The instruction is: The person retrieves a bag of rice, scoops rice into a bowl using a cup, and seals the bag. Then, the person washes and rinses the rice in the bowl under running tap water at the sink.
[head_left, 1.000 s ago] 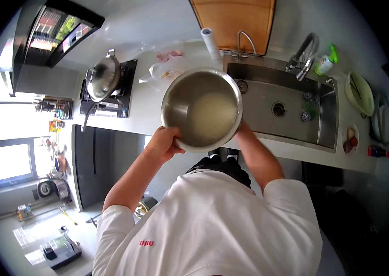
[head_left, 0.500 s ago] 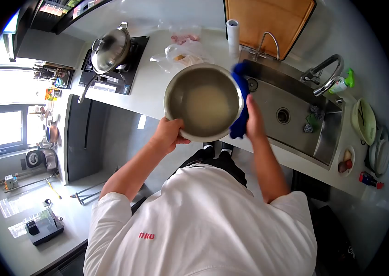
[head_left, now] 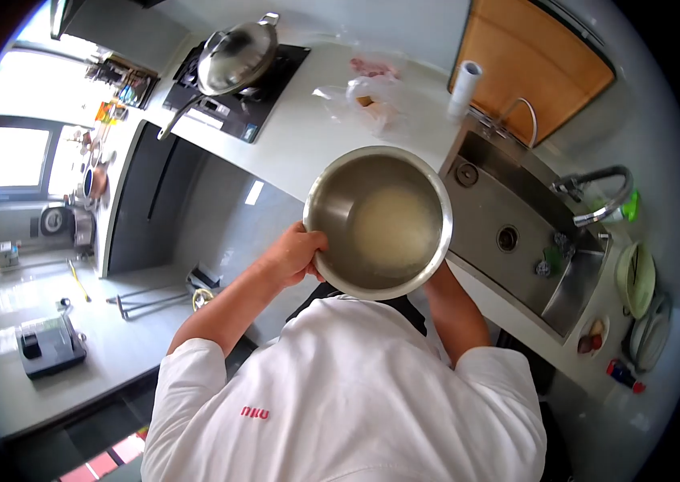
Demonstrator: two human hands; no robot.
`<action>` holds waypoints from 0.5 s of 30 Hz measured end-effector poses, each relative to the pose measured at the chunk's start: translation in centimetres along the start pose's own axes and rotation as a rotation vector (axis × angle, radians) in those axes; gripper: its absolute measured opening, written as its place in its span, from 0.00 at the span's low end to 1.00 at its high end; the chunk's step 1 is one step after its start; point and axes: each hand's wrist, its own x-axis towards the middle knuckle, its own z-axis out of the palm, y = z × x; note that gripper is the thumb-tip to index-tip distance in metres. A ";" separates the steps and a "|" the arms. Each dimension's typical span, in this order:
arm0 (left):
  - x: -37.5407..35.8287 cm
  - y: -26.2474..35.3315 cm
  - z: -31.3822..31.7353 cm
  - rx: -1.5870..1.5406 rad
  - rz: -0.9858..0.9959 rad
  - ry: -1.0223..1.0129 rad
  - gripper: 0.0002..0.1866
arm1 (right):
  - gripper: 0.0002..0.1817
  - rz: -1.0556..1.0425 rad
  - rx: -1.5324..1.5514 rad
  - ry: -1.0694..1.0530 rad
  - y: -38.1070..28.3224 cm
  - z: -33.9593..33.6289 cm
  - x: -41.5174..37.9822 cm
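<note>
A deep round metal inner pot [head_left: 340, 261], like that of a rice cooker, is held up in front of my body with its mouth facing me. Pale grains, apparently rice [head_left: 395, 226], lie at its bottom. My left hand [head_left: 301, 255] grips the pot's left rim, thumb over the edge. Behind the lower right of the pot is my right hand [head_left: 439, 277]; its fingers are hidden under it. The blue cloth does not show now.
The steel sink [head_left: 485, 217] with its faucet [head_left: 605, 197] lies to the right. On the counter [head_left: 300, 104] are plastic bags [head_left: 376, 104] and a paper roll [head_left: 464, 87]. A lidded wok [head_left: 237, 60] sits on the stove [head_left: 276, 80]. A green basket [head_left: 636, 277] stands far right.
The pot has moved right and down in view, closer to my body. My right hand, which pressed a blue cloth to its right side, has gone underneath, and the cloth is out of sight.
</note>
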 end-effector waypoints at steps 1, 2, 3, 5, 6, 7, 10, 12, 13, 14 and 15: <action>-0.1 0.0 -1.0 -0.017 -0.006 0.020 0.14 | 0.25 -0.022 0.006 0.050 1.3 0.6 -0.5; -0.4 -0.1 -2.1 -0.034 -0.012 0.039 0.14 | 0.25 -0.057 0.000 0.105 2.4 1.0 -0.9; -0.6 -0.4 -3.3 -0.044 -0.013 0.038 0.15 | 0.25 -0.101 -0.037 0.166 3.0 1.4 -1.3; -1.1 -1.4 -5.8 -0.075 -0.014 0.044 0.15 | 0.25 -0.145 -0.182 0.246 2.9 1.9 -2.3; -0.9 -1.7 -6.7 -0.108 0.007 0.074 0.16 | 0.25 -0.149 -0.270 0.266 2.4 2.0 -2.2; -0.4 -2.0 -7.5 -0.145 0.028 0.104 0.17 | 0.26 -0.087 -0.350 0.180 0.9 0.9 -1.1; -0.4 -2.6 -12.7 -0.183 0.085 0.235 0.18 | 0.30 -0.126 -0.465 0.277 -0.6 2.8 2.3; -2.3 -2.7 -18.8 -0.192 0.105 0.285 0.20 | 0.33 -0.253 -0.522 0.517 1.0 5.2 4.8; -3.2 -3.0 -22.0 -0.205 0.112 0.296 0.21 | 0.34 -0.296 -0.601 0.550 0.7 2.2 7.5; -4.3 -3.1 -25.1 -0.217 0.118 0.307 0.23 | 0.36 -0.190 -0.731 0.648 2.3 5.6 7.5; -5.8 -2.8 -28.1 -0.240 0.112 0.327 0.24 | 0.40 -0.311 -1.097 0.816 4.0 5.4 9.5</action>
